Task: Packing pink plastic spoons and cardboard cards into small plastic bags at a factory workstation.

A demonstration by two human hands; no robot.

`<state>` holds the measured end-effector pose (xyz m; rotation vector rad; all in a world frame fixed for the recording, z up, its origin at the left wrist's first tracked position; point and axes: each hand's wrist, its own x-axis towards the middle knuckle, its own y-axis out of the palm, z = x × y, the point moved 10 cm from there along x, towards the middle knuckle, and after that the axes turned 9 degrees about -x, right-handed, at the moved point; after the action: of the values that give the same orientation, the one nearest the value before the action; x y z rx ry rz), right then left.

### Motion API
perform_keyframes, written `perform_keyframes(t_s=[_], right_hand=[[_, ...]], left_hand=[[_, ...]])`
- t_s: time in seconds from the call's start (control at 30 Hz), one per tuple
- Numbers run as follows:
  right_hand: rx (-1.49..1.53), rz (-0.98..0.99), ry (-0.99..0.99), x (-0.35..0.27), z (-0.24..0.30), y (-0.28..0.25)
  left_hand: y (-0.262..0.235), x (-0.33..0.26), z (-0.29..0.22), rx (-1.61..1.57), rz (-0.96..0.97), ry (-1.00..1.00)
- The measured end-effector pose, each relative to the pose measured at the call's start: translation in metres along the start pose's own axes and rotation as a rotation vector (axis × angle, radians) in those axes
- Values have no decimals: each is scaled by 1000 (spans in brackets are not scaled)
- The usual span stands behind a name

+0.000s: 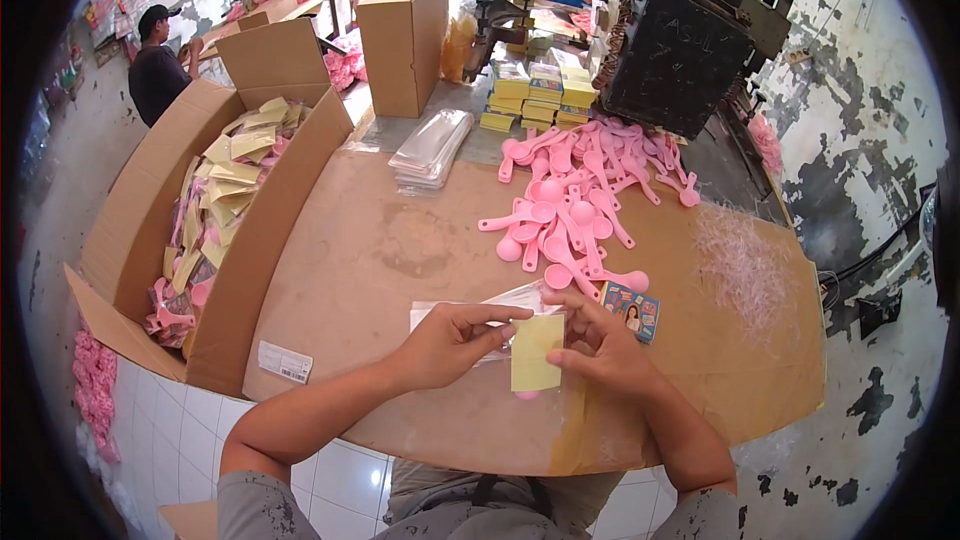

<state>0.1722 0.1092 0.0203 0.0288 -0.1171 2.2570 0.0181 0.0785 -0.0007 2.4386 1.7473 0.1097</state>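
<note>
Near the front of the table, a pale yellow card [536, 365] hangs upright in what looks like a clear plastic bag, with a bit of pink showing under its lower edge. My left hand [450, 342] pinches the bag at its upper left, thumb against forefinger. On the other side, my right hand [604, 345] grips the bag's right edge with thumb and fingers. Flat clear bags [424, 314] lie just beyond and partly under my hands. A small stack of printed blue cards [640, 320] rests right of my right hand. Further off spreads a heap of pink measuring spoons [575, 210].
At left stands an open carton [265, 240] filled with yellow cards and pink spoons. A bag stack [432, 150], yellow card stacks [540, 90] and a dark machine [675, 50] occupy the back. Plastic shreds [745, 260] lie at right. A person [158, 65] works far left.
</note>
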Motion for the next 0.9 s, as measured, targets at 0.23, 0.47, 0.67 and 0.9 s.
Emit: perform_keyframes(t_s=[0.23, 0.47, 0.67, 0.9], right_hand=[[-106, 71, 137, 0, -12, 2], [-133, 31, -48, -3, 13, -3], [-919, -183, -237, -5, 55, -58], [-1077, -161, -96, -14, 37, -97]], left_hand=[[-2, -1, -24, -295, -129, 230], [3, -4, -11, -1, 40, 82], [-127, -34, -88, -206, -635, 589], [-128, -21, -89, -30, -570, 554]])
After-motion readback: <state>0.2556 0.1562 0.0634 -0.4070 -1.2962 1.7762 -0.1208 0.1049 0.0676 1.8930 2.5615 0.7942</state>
